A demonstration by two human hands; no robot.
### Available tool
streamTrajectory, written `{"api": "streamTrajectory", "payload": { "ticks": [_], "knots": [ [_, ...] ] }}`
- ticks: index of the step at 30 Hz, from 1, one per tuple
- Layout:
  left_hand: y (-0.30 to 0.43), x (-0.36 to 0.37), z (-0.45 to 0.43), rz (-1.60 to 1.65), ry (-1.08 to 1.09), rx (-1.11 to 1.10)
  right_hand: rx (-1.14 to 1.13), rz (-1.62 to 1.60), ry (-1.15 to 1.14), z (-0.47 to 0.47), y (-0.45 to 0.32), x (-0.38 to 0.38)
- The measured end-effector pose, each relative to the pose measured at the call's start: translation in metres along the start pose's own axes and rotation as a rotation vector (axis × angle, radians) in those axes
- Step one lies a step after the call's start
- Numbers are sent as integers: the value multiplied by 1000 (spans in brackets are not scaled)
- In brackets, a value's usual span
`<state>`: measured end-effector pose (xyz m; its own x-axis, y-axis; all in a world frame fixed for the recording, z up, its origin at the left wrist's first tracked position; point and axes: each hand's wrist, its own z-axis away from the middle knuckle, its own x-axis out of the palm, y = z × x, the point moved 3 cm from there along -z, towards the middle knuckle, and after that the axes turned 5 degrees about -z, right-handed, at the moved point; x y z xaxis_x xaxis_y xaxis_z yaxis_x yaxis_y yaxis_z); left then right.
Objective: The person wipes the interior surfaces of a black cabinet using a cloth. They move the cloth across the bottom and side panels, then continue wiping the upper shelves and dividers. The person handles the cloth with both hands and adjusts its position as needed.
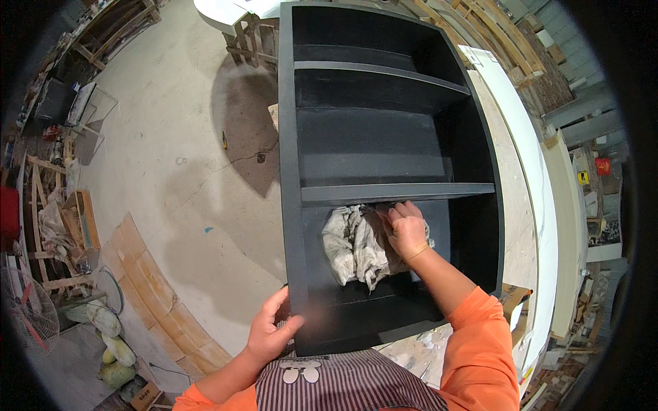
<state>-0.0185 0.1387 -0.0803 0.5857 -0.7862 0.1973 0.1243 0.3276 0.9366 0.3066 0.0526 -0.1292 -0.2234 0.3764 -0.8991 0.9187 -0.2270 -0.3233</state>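
A black shelf unit (396, 191) with several compartments stands before me, its open side facing up. My right hand (406, 228) is inside the nearest compartment, its fingers closed on a crumpled whitish cloth (354, 246). The cloth lies against the compartment's inner surface, just below a cross shelf, and part of it is hidden under the hand. At the near left corner of the unit, my left hand (275, 323) rests on the outer side edge, thumb and fingers apart; some of its fingers are hidden behind the edge.
Flattened cardboard (159, 303) lies on the concrete floor at the left. A round white tabletop (221, 13) is beyond the unit. Long white panels (529, 154) run along the right. A wire fan (31, 308) and wooden frames stand far left. A small yellow-black tool (224, 139) lies on the floor.
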Motion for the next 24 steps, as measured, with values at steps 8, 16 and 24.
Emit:
{"api": "streamTrajectory", "payload": {
  "ticks": [8, 16, 24],
  "knots": [
    [-9, -2, 3, -20, 10, -17, 98, -92, 88, -2, -8, 39],
    [-5, 0, 4, -40, 4, -10, 70, -188, 119, -14, -39, 58],
    [-1, 2, 4, 22, 10, -6, 154, -157, 22, -19, -65, 81]
  ]
}}
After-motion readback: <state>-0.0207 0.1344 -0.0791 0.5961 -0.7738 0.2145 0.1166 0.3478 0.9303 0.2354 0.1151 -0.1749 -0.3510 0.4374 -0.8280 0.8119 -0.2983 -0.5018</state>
